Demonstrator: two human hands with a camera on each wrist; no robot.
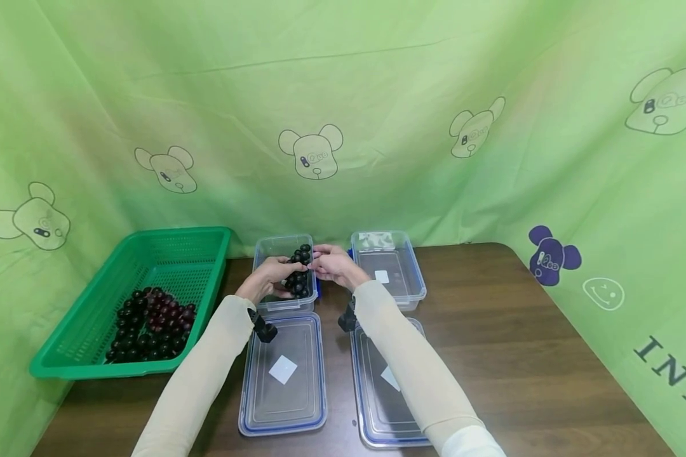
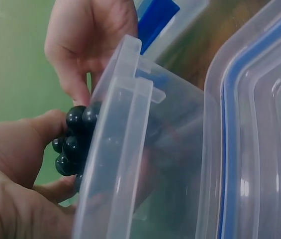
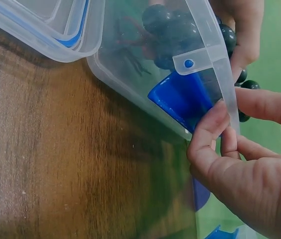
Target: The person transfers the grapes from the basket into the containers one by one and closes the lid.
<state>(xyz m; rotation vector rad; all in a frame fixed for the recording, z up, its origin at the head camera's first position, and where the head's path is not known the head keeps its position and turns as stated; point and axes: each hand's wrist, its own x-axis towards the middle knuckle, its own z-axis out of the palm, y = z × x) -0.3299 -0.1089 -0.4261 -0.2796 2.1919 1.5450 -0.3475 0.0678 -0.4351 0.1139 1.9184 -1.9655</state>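
Observation:
My left hand [image 1: 270,274] holds a bunch of dark grapes [image 1: 299,279] in the left clear plastic container [image 1: 286,306]. In the left wrist view its thumb and fingers lie around the grapes [image 2: 73,148], partly behind the container wall [image 2: 115,164]. My right hand [image 1: 334,264] is at that container's right rim, close to the left fingertips. Seen from the right wrist, the fingers of the right hand [image 3: 252,154] straddle the rim beside a hanging blue latch [image 3: 182,102], curled outside it, with one fingertip beside the grapes [image 3: 172,32]. Part of the bunch is hidden by the hands.
A green basket [image 1: 208,285] with more dark and reddish grapes [image 1: 154,320] stands on the left. A second clear container [image 1: 391,263] is at the right. Two blue-edged lids [image 1: 286,400] lie in front of the containers; the right forearm covers part of one. Green cloth [image 1: 389,190] hangs behind the table.

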